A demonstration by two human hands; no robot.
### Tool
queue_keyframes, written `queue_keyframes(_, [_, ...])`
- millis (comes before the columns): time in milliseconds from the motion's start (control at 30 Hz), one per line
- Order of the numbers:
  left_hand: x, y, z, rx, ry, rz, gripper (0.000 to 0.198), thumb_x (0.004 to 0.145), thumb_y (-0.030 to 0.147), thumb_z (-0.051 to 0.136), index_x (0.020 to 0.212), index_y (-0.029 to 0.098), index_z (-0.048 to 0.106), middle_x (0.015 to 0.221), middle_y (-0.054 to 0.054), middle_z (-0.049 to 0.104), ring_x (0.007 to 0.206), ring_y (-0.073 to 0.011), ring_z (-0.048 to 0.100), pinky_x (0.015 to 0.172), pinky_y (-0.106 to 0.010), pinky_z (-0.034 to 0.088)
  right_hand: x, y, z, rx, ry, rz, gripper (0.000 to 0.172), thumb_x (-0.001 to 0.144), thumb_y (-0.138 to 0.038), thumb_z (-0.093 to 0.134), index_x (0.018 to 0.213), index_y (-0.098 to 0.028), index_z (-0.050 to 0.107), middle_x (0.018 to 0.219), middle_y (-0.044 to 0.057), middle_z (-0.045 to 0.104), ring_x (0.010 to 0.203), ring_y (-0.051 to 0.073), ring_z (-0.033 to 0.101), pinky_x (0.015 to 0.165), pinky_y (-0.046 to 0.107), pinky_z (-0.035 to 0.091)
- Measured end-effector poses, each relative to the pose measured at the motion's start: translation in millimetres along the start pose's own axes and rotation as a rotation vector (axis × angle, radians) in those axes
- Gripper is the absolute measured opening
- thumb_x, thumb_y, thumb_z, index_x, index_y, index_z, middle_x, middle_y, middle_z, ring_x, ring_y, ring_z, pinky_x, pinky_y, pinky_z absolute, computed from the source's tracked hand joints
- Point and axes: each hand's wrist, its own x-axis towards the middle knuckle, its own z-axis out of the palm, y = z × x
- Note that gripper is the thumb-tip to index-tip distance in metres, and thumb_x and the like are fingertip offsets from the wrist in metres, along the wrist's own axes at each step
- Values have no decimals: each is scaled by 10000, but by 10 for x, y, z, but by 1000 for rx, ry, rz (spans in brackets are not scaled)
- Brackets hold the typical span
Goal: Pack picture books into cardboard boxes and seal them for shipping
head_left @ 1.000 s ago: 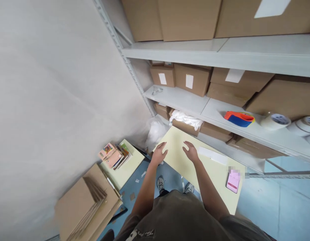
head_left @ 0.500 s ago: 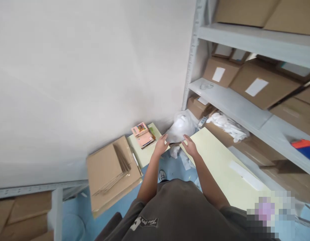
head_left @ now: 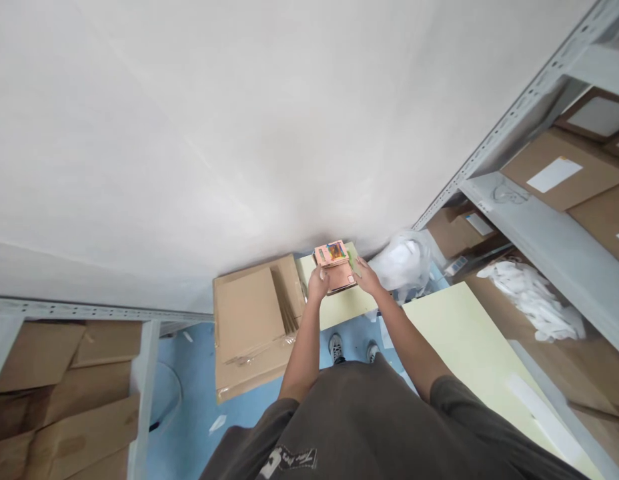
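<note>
A stack of small pink booklets or boxes, the top one with a colourful picture, sits on a pale yellow table against the wall. My left hand is at the stack's left edge, its thumb and fingers apart. On the other side, my right hand reaches to the right edge with fingers stretched out. Both hands bracket the stack; whether they press on it I cannot tell. Something green shows beside the stack near my right fingers.
Flat cardboard sheets lie stacked at left. A clear plastic bag with white contents is right of the stack. Another pale yellow tabletop extends at right. Metal shelving with cardboard boxes stands right, and a boxed rack left.
My view has turned left. Both hands have moved from in front of the plastic bag to either side of the pink stack.
</note>
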Motion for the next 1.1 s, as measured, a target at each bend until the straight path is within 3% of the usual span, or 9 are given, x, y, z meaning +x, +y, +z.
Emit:
queue_keyframes(233, [322,-193,113,-236,121,-257,511,833,398,843,1265,153,724,1245,-191,769,1157,-326,723,1000,-375,541,602,-113,362,-185,-218,58,803,926,-208,525,1696,-75,341,1794,142,232,1671,319,178,1323,479,295])
queue_keyframes(400, [422,-313,98,-447,190,-273,325,827,374,840,1083,197,746,1072,-110,806,1031,-253,738,948,-340,547,636,-321,667,-298,-230,-30,775,912,-160,531,1673,-97,402,1800,143,188,1683,341,94,1328,549,193])
queue_keyframes(533, [446,-395,31,-585,300,-398,331,787,324,837,1053,166,719,869,-77,771,823,-204,728,847,-334,558,599,-442,778,-285,-270,-18,759,911,-169,559,1661,-142,439,1795,143,203,1679,359,105,1322,620,119])
queue_keyframes(667, [470,-397,-21,-764,296,-398,341,733,333,849,985,168,690,785,-46,738,754,-180,713,828,-337,550,573,-400,651,-102,-190,-16,799,866,-199,624,1647,-142,468,1748,151,353,1665,339,188,1347,561,144])
queue_keyframes(800, [475,-340,-70,-873,240,-356,434,684,366,867,1029,167,695,782,-45,749,762,-186,726,854,-357,554,500,-300,393,245,-4,28,775,863,-292,640,1624,-221,513,1646,104,526,1578,306,404,1306,497,326])
queue_keyframes(933, [432,-223,-83,-892,54,-289,544,664,408,890,1120,156,733,834,-79,786,754,-201,730,812,-351,560,426,-281,152,630,139,245,653,825,-429,717,1454,-264,661,1352,98,747,1275,323,685,1113,495,536])
queue_keyframes(1000, [392,-124,-50,-894,-42,-255,547,665,422,902,1116,148,757,870,-94,799,716,-183,710,769,-324,550,377,-296,32,811,159,354,604,778,-466,758,1338,-246,710,1220,98,794,1127,319,745,991,483,599])
queue_keyframes(1100, [312,66,55,-905,-118,-231,534,677,438,910,1112,157,779,977,-103,813,738,-160,704,745,-285,530,254,-308,-174,990,167,367,495,703,-449,812,1144,-235,746,1098,80,819,979,295,770,846,422,627])
